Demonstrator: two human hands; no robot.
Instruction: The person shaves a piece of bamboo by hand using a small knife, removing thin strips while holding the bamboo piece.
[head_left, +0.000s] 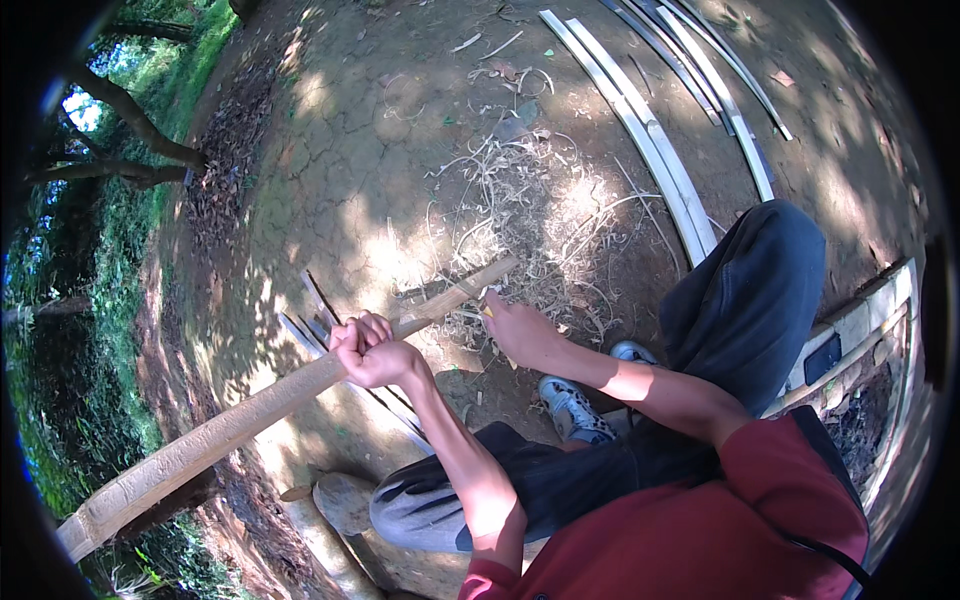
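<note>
A long split bamboo strip (230,425) runs from the lower left up to the middle of the view. My left hand (368,350) is shut around it near its upper part. My right hand (515,325) grips a small knife (488,301) with a yellowish handle, held against the thin end of the strip (470,287). I sit with my legs in dark trousers (750,290) and a grey shoe (572,408) on the ground.
Pale bamboo shavings (530,200) litter the cracked dirt ahead. Several long bamboo slats (650,140) lie at the upper right. Thin cut strips (320,320) lie under the pole. A log (320,540) sits below. Trees and grass (90,300) border the left.
</note>
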